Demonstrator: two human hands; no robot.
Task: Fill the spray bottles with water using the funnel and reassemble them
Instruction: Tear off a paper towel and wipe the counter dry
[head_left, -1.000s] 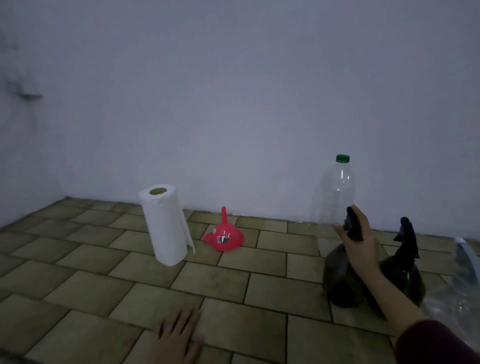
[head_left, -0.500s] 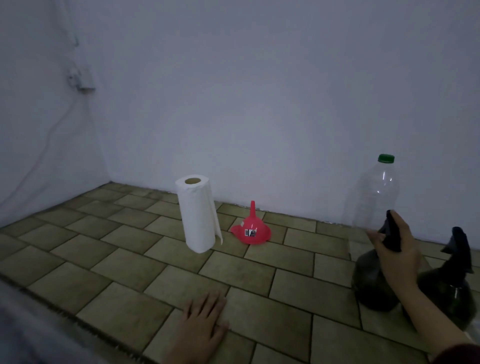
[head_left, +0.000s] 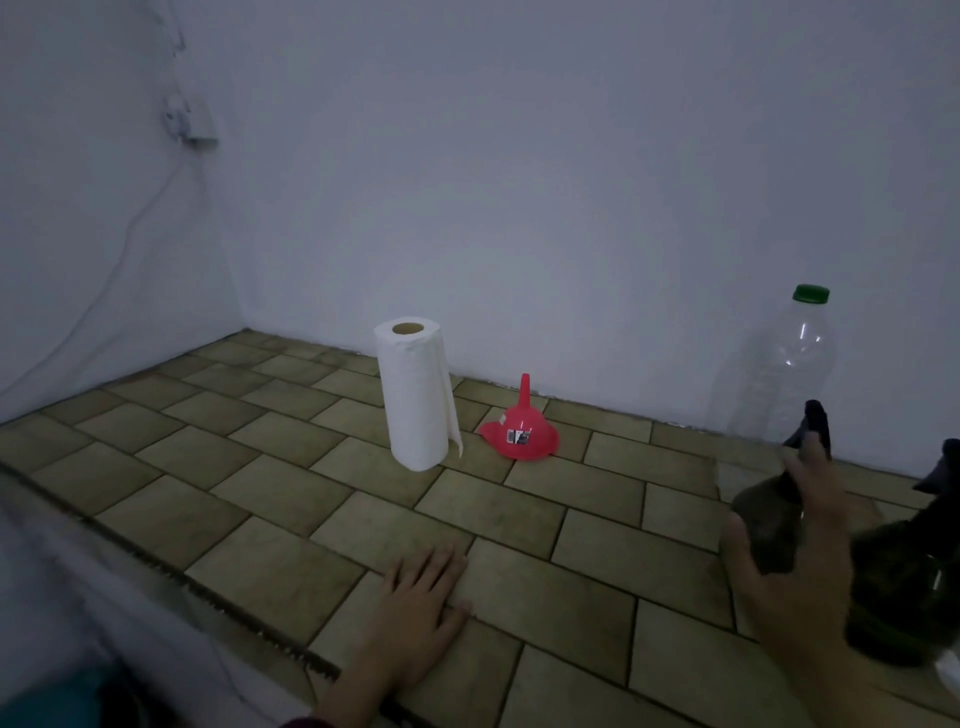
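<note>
The left hand (head_left: 415, 597) lay flat on the table (head_left: 597, 582); the right hand (head_left: 795, 566), blurred, wrapped a dark spray bottle (head_left: 763, 525). Ahead of them, the funnel (head_left: 521, 434) sat unused and the water bottle (head_left: 779, 369) capped, so filling seemingly hadn't begun.

Bare tiled surface (head_left: 291, 499) lies open from its left edge to the middle. Toward the back edge, the paper towel roll (head_left: 415, 397) and funnel (head_left: 522, 434) stand just beside each other. Clear bottle (head_left: 779, 374) and apparently two dark spray bottles (head_left: 769, 525) crowd the right edge.
</note>
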